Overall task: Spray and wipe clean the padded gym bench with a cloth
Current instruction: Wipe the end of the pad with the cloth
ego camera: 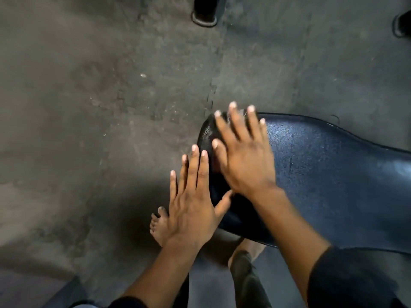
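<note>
The padded gym bench (322,174) is dark blue-black vinyl, running from the centre to the right edge of the head view. Its rounded end points left. My right hand (246,156) hovers flat over that end, fingers spread, palm down, holding nothing. My left hand (193,203) is also flat and spread, at the bench's near-left edge, its thumb beside the pad. No cloth and no spray bottle are in sight. Whether either palm touches the pad is unclear.
Grey rubber floor mats (100,107) with interlocking seams cover the ground. A bare foot (159,225) stands under my left hand. Black equipment feet sit at the top centre (204,16) and top right (402,25).
</note>
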A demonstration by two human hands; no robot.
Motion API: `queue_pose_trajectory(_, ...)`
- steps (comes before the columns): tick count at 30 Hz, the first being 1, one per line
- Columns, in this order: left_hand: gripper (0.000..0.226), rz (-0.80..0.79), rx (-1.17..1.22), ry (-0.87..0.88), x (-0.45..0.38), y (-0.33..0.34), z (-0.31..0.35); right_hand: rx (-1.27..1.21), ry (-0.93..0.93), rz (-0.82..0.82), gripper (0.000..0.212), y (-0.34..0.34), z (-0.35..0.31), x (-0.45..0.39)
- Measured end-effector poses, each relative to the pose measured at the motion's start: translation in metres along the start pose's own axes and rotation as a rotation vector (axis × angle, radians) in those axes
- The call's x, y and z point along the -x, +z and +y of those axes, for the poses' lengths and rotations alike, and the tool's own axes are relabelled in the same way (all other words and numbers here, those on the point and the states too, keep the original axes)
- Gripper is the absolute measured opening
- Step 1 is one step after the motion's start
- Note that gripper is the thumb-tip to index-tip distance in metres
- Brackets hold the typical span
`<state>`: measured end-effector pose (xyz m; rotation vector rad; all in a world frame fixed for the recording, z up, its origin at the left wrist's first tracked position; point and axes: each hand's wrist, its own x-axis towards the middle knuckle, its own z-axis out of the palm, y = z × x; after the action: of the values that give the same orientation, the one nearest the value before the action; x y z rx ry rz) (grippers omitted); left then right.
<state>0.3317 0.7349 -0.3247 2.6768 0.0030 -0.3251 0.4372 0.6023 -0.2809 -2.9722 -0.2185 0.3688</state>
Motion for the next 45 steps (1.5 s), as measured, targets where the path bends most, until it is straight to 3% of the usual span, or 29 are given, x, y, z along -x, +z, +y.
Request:
queue_pose_trajectory(4, 0.116, -0.085, 0.038, -0.002, 0.001, -0.007, 0.000, -0.008, -0.065, -0.046, 0.064, 0.009, 0.001, 0.056)
queue_pose_trajectory(8, 0.122, -0.125, 0.106, 0.017, -0.003, -0.010, -0.003, -0.001, 0.078, -0.064, 0.067, 0.003, 0.018, 0.065)
queue_pose_trajectory(12, 0.124, -0.106, 0.127, 0.016, -0.002, -0.009, -0.004, -0.063, 0.247, -0.024, 0.067, -0.007, 0.005, 0.015)
queue_pose_trajectory(16, 0.124, -0.118, 0.137, 0.023, -0.002, -0.007, -0.004, 0.003, 0.078, -0.048, 0.066, -0.004, -0.025, -0.013)
queue_pose_trajectory(20, 0.130, -0.183, 0.124, 0.009, -0.001, -0.014, -0.003, 0.037, -0.032, -0.062, 0.065, 0.003, -0.024, 0.033)
queue_pose_trajectory(24, 0.125, -0.186, 0.118, -0.011, -0.002, -0.020, 0.000, 0.036, 0.057, -0.101, 0.068, 0.004, 0.004, 0.072)
queue_pose_trajectory(30, 0.130, -0.119, 0.094, 0.006, -0.002, -0.014, -0.002, -0.086, 0.267, -0.036, 0.066, -0.004, 0.009, 0.019)
queue_pose_trajectory(33, 0.127, -0.097, 0.030, 0.014, -0.001, -0.013, 0.001, -0.075, 0.188, -0.039, 0.066, -0.004, 0.000, 0.010)
queue_pose_trajectory(37, 0.123, -0.121, -0.022, 0.023, 0.000, -0.015, -0.001, -0.018, -0.007, -0.072, 0.066, 0.002, 0.005, 0.056)
queue_pose_trajectory(45, 0.129, -0.083, -0.183, 0.069, -0.006, -0.018, -0.003, -0.073, 0.254, -0.044, 0.069, 0.004, 0.044, 0.112)
